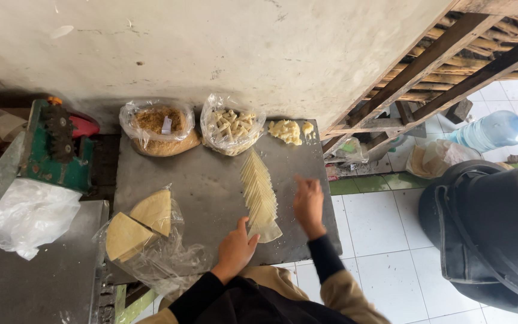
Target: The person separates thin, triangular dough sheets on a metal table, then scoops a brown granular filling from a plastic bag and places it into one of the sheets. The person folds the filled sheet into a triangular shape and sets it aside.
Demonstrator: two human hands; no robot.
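A fanned row of thin pale dough sheets (258,192) lies on the dark grey worktop (205,180). My left hand (236,247) rests at the near end of the row, thumb touching the nearest sheet. My right hand (309,203) hovers just right of the row, blurred, fingers apart and holding nothing. Farther back stand a clear bag of small pale filling sticks (231,128), a clear bag of brown crumbs (160,127) and a loose heap of yellow pieces (287,131).
A clear bag with two stacks of triangular dough sheets (140,225) lies at the worktop's near left. A green geared machine (55,150) and crumpled white plastic (28,217) sit left. A black backpack (490,234) and water bottle (490,129) stand on the tiled floor right.
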